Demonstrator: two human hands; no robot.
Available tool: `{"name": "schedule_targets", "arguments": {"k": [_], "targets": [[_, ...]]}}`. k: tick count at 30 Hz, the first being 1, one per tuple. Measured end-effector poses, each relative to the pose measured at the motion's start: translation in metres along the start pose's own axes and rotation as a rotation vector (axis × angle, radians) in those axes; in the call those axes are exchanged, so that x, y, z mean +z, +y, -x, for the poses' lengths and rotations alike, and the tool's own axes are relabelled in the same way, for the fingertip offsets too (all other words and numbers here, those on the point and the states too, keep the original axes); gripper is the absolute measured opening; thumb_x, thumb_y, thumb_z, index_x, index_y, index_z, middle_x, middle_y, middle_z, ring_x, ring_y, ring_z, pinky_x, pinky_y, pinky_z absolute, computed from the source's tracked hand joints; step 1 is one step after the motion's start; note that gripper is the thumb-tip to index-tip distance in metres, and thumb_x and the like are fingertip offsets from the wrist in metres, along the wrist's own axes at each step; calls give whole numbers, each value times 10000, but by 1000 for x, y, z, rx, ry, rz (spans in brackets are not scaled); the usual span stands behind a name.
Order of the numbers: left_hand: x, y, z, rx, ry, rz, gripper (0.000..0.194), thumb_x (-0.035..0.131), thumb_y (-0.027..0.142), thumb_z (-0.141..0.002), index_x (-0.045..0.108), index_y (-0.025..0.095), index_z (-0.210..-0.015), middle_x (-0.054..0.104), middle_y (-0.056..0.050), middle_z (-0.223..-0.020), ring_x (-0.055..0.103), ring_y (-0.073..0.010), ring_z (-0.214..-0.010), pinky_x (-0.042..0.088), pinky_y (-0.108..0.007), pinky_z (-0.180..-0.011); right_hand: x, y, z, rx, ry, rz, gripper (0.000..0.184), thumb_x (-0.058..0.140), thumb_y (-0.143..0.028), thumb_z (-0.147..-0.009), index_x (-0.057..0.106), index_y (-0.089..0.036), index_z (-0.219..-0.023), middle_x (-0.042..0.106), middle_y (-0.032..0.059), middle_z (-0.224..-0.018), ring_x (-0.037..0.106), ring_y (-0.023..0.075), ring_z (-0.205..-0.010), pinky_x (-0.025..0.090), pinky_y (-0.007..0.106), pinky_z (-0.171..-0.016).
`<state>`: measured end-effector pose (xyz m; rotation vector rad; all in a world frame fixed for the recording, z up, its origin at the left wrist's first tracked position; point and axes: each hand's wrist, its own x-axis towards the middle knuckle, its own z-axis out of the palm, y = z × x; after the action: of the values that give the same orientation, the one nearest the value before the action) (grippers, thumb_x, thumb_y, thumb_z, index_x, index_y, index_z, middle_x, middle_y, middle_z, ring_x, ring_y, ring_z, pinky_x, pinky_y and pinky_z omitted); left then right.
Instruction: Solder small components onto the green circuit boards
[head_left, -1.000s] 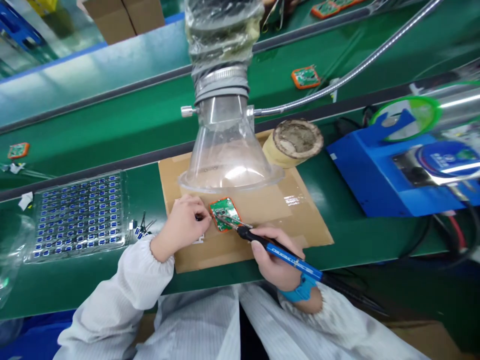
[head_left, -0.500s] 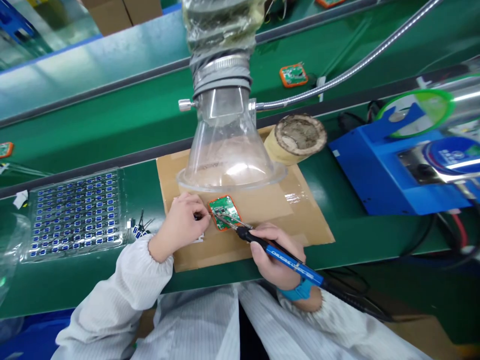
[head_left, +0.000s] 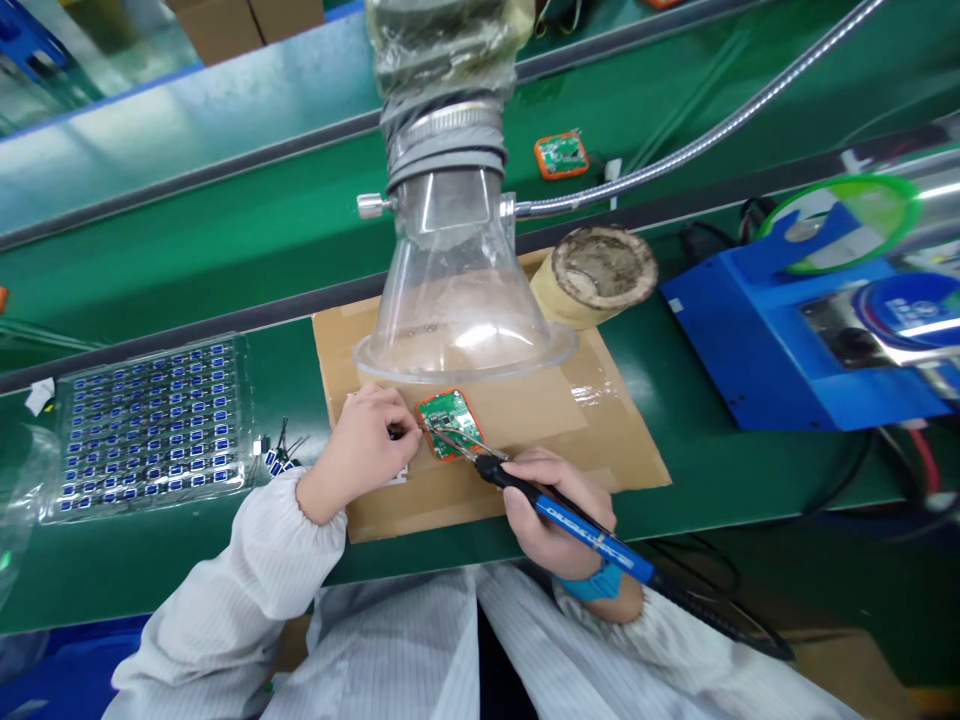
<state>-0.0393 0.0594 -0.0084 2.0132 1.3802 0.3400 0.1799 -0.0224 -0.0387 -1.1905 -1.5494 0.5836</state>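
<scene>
On the cardboard sheet (head_left: 615, 440) lies a green circuit board (head_left: 461, 412) in an orange frame. My right hand (head_left: 559, 515) is closed around a soldering iron (head_left: 574, 525) with a blue handle; its metal tip reaches over the board's left half. A thin metal tube runs beside the tip. At the board's left edge, my left hand (head_left: 371, 450) pinches a small dark part (head_left: 395, 432), mostly hidden by the fingers. A thin lead seems to run from the fingertips to the board. Partly under my left hand lies a small white piece (head_left: 400, 477).
A clear fume hood (head_left: 457, 300) hangs just above the board. Behind it stands a crusted round pot (head_left: 600, 275). At right is a blue solder feeder (head_left: 795, 330). A tray (head_left: 150, 430) of small blue parts lies left, loose parts (head_left: 277, 458) beside it. Another board (head_left: 562, 156) sits on the conveyor.
The framed board on the conveyor has shifted left, and the one at the far left has nearly left view. My hands, the iron and the board under them have barely moved.
</scene>
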Motion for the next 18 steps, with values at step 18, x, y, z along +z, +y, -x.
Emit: {"name": "schedule_targets", "arguments": {"k": [18], "targets": [[-1,1,0,-5,-3,-4,234,630,99,-808,612,183,-590,666,-17,-740,553,-192,-809,424,-371,-812,-9,23,7,227,253,-137,90,678,-297,-902,710,-212,-907,710,48,-807,719,218,-711,590,339,-600]]}}
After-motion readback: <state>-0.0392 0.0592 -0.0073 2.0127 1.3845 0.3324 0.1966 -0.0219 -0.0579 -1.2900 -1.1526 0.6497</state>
